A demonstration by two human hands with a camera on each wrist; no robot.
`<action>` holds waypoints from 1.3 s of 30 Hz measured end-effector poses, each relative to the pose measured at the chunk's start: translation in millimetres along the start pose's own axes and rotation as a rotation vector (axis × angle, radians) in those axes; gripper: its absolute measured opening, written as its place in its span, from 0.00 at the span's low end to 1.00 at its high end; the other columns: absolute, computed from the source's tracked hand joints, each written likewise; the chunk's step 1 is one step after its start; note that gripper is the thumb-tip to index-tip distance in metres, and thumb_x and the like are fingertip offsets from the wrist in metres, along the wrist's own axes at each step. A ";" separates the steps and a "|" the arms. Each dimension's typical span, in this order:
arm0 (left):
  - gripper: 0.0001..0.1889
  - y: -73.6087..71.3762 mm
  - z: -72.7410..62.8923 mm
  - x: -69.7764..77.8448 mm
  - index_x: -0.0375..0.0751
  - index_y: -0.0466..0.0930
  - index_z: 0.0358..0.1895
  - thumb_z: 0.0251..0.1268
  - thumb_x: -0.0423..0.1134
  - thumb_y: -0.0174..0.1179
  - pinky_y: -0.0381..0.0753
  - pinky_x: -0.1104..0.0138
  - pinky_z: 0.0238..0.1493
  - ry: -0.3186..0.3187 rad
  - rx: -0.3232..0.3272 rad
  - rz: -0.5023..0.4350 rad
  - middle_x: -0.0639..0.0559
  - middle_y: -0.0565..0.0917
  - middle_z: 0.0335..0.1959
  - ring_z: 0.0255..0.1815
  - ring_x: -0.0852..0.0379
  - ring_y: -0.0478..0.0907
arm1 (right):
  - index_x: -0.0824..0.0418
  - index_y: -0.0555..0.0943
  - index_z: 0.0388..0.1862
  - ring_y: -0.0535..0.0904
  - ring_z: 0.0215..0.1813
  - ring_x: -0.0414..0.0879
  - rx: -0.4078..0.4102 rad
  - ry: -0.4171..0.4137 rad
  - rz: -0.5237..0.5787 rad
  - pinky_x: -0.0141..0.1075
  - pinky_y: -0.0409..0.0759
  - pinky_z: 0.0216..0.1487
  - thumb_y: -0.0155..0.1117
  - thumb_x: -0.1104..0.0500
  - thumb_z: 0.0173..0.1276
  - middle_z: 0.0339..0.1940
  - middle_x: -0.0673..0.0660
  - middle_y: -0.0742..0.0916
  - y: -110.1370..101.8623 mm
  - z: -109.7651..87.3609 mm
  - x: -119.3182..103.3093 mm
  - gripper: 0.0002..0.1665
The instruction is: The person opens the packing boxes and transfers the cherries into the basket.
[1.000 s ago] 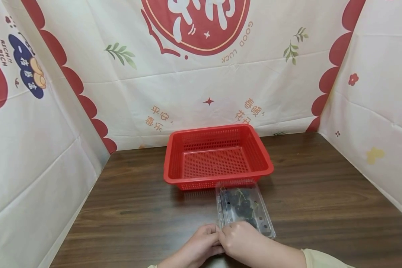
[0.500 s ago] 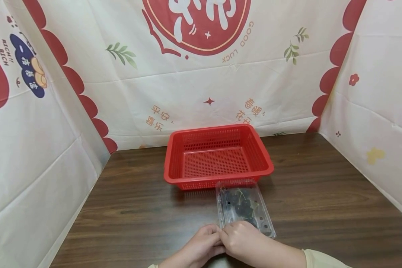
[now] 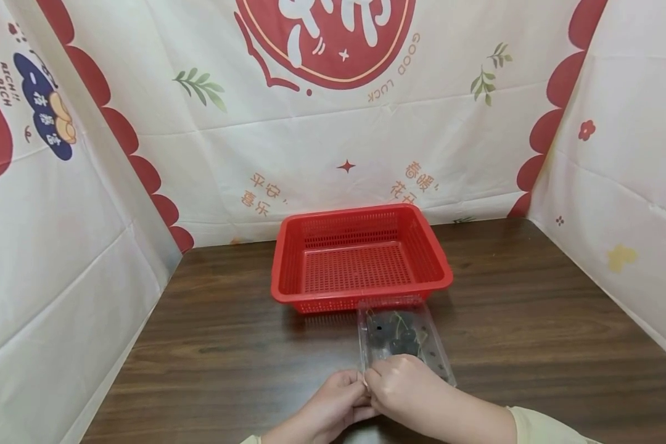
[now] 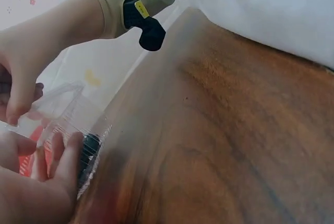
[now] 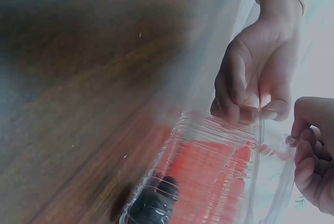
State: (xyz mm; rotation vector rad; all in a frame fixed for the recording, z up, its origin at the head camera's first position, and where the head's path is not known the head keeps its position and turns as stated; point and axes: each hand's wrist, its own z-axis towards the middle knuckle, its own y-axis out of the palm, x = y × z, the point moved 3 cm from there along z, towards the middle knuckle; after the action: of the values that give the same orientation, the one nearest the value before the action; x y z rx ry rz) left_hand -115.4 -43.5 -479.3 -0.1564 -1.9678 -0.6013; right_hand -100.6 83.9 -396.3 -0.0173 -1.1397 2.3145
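Observation:
A clear plastic clamshell box [image 3: 369, 354] of dark cherries [image 3: 404, 342] with green stems lies on the table before me. My left hand [image 3: 338, 407] pinches the near rim of the box; in the right wrist view its thumb and fingers meet on that edge. Just beside it, my right hand [image 3: 411, 390] grips the edge of the lid [image 5: 282, 192] between thumb and curled fingers. A gap shows between the lid and the ribbed base [image 5: 209, 161] in the right wrist view. From the head view, the right hand hides the box's near corner.
Right behind the box stands a red plastic basket [image 3: 361, 295] with perforated walls and nothing inside. The brown wooden table [image 3: 211, 345] is enclosed by printed white cloth [image 3: 322, 135] at the back and both sides.
My right hand has shifted slightly upward and away with the lid edge, and the near part of the lid has risen. My left hand has stayed almost in place.

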 end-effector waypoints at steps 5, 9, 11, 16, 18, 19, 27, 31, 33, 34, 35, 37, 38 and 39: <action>0.05 -2.9 1.5 1.6 0.37 0.76 0.31 0.65 0.31 0.52 0.82 0.58 0.46 -0.023 -0.002 0.025 0.45 0.85 0.33 0.35 0.56 0.84 | 0.53 0.64 0.14 0.49 0.18 0.32 -0.023 0.022 0.042 0.24 0.56 0.16 0.72 0.64 0.35 0.12 0.44 0.64 -1.1 1.0 0.5 0.23; 0.07 -5.3 5.6 2.9 0.33 0.80 0.34 0.66 0.33 0.55 0.82 0.58 0.44 -0.018 0.000 0.054 0.45 0.86 0.29 0.33 0.55 0.84 | 0.53 0.63 0.13 0.48 0.19 0.31 -0.031 0.053 0.080 0.25 0.56 0.17 0.71 0.66 0.36 0.12 0.43 0.62 -0.6 0.8 0.5 0.23; 0.08 -6.7 8.1 4.0 0.31 0.81 0.35 0.67 0.35 0.56 0.83 0.58 0.42 -0.013 0.007 0.086 0.44 0.86 0.28 0.31 0.55 0.84 | 0.52 0.63 0.13 0.48 0.19 0.31 -0.032 0.062 0.093 0.25 0.56 0.17 0.69 0.67 0.35 0.13 0.42 0.63 -0.1 0.7 0.3 0.22; 0.06 -9.9 13.5 10.3 0.35 0.77 0.30 0.64 0.33 0.57 0.84 0.62 0.32 0.043 0.047 0.250 0.46 0.83 0.23 0.23 0.57 0.82 | 0.52 0.65 0.14 0.49 0.18 0.31 -0.043 0.068 0.072 0.25 0.55 0.16 0.70 0.66 0.33 0.13 0.42 0.64 1.8 -0.5 -0.1 0.20; 0.03 -11.4 16.2 14.6 0.37 0.74 0.30 0.61 0.31 0.57 0.83 0.63 0.28 0.077 0.062 0.315 0.48 0.82 0.22 0.22 0.57 0.80 | 0.53 0.66 0.14 0.51 0.17 0.31 -0.048 0.070 0.055 0.26 0.55 0.15 0.70 0.65 0.31 0.13 0.42 0.64 2.4 -1.1 0.0 0.20; 0.03 -12.3 17.8 16.9 0.37 0.73 0.31 0.60 0.30 0.57 0.83 0.63 0.27 0.093 0.066 0.337 0.49 0.81 0.23 0.21 0.57 0.80 | 0.53 0.66 0.14 0.51 0.16 0.32 -0.050 0.071 0.051 0.27 0.55 0.15 0.70 0.65 0.31 0.13 0.42 0.64 2.7 -1.5 0.2 0.20; 0.12 -20.4 31.6 35.8 0.32 0.69 0.42 0.63 0.31 0.63 0.83 0.60 0.30 0.211 0.115 0.406 0.48 0.79 0.25 0.24 0.55 0.80 | 0.52 0.65 0.14 0.53 0.15 0.32 -0.082 0.097 0.072 0.27 0.56 0.14 0.71 0.65 0.32 0.13 0.42 0.64 4.0 -4.2 2.6 0.21; 0.18 -24.2 39.8 43.0 0.29 0.69 0.50 0.62 0.30 0.65 0.83 0.59 0.35 0.281 0.147 0.450 0.46 0.82 0.30 0.29 0.55 0.81 | 0.52 0.65 0.14 0.53 0.15 0.31 -0.101 0.109 0.090 0.26 0.55 0.14 0.70 0.66 0.33 0.12 0.41 0.64 4.1 -4.3 2.9 0.21; 0.21 -25.0 43.8 45.4 0.28 0.68 0.55 0.61 0.30 0.65 0.83 0.58 0.37 0.307 0.148 0.464 0.45 0.83 0.33 0.32 0.55 0.81 | 0.52 0.65 0.14 0.53 0.15 0.31 -0.105 0.109 0.092 0.27 0.55 0.14 0.70 0.66 0.33 0.12 0.42 0.64 4.0 -3.9 3.1 0.21; 0.23 -25.0 45.7 46.5 0.27 0.68 0.57 0.61 0.29 0.65 0.83 0.57 0.38 0.316 0.141 0.461 0.44 0.83 0.35 0.33 0.55 0.81 | 0.52 0.66 0.14 0.53 0.15 0.31 -0.109 0.111 0.095 0.27 0.55 0.14 0.71 0.66 0.33 0.12 0.42 0.64 3.9 -3.7 3.2 0.20; 0.25 -25.0 47.4 47.3 0.27 0.67 0.59 0.60 0.28 0.64 0.82 0.57 0.39 0.321 0.133 0.447 0.42 0.83 0.38 0.35 0.54 0.81 | 0.52 0.66 0.14 0.53 0.15 0.31 -0.112 0.114 0.097 0.27 0.55 0.14 0.71 0.66 0.34 0.12 0.42 0.64 3.8 -3.4 3.4 0.20; 0.27 -25.1 50.1 49.0 0.26 0.65 0.62 0.59 0.27 0.64 0.82 0.57 0.41 0.325 0.122 0.425 0.40 0.82 0.43 0.39 0.51 0.81 | 0.52 0.67 0.14 0.56 0.14 0.32 -0.118 0.115 0.098 0.27 0.56 0.14 0.71 0.65 0.34 0.12 0.42 0.65 3.6 -2.9 3.6 0.20; 0.28 -25.2 51.7 49.8 0.25 0.65 0.63 0.59 0.27 0.64 0.82 0.57 0.42 0.327 0.116 0.410 0.38 0.81 0.46 0.41 0.49 0.82 | 0.53 0.67 0.14 0.57 0.14 0.32 -0.121 0.115 0.098 0.28 0.57 0.14 0.71 0.65 0.34 0.12 0.42 0.65 3.5 -2.8 3.8 0.20; 0.29 -25.5 53.0 50.7 0.25 0.64 0.64 0.59 0.26 0.64 0.82 0.57 0.43 0.325 0.112 0.397 0.37 0.80 0.49 0.44 0.46 0.81 | 0.53 0.67 0.14 0.58 0.14 0.32 -0.122 0.113 0.096 0.28 0.57 0.14 0.71 0.65 0.34 0.12 0.42 0.66 3.3 -2.6 3.9 0.19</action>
State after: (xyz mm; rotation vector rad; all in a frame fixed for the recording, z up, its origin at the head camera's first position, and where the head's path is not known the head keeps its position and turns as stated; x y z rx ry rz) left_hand -191.1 -48.0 -462.2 -0.3478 -1.5917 -0.2377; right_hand -104.8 86.1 -399.6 -0.2503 -1.2446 2.2917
